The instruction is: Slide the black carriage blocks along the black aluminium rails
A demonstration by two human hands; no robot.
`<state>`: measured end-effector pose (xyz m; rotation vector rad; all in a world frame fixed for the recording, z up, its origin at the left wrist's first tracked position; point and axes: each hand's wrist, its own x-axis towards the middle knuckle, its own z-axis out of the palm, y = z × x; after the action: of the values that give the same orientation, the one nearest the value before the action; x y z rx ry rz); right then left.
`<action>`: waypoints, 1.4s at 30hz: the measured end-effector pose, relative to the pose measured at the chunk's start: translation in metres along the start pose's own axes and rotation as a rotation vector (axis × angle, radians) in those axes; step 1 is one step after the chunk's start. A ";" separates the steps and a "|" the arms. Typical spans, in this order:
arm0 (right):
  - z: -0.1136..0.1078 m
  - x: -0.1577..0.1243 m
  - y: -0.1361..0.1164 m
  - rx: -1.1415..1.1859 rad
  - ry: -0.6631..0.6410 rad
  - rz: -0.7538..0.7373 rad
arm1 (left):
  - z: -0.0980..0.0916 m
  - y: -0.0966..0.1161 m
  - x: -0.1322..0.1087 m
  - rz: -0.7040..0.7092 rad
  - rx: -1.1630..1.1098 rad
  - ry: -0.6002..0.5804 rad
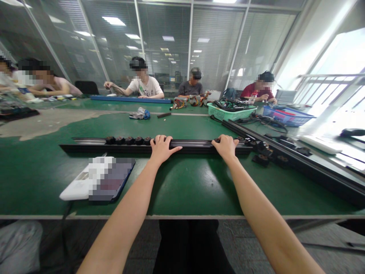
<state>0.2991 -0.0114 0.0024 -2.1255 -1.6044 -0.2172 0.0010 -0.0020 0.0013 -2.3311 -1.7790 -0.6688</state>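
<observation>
A long black rail (196, 145) lies across the green table (185, 186) in front of me. Several small black round parts (128, 140) sit in a row in its left half. My left hand (162, 149) rests on the rail near its middle, fingers curled over its top. Further right, my right hand (226, 146) grips the same rail, fingers wrapped over it. More black parts (266, 158) lie loose by the rail's right end.
A white and dark flat device (98, 182) lies at my left. A second long black rail (308, 161) runs diagonally on the right. A green basket (229, 111) and a blue basket (286, 115) stand further back. Several people sit at the far side.
</observation>
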 end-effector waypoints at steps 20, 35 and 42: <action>0.003 0.002 0.004 -0.002 0.011 0.021 | -0.001 0.001 0.000 -0.006 0.014 -0.011; 0.003 0.004 0.008 0.003 0.014 0.084 | -0.001 0.001 0.001 -0.011 0.022 -0.020; 0.003 0.005 0.010 -0.004 0.011 0.100 | -0.001 0.000 0.001 -0.006 0.011 -0.017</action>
<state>0.3101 -0.0080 -0.0006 -2.1968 -1.4874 -0.1995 0.0012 -0.0014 0.0027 -2.3320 -1.7933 -0.6406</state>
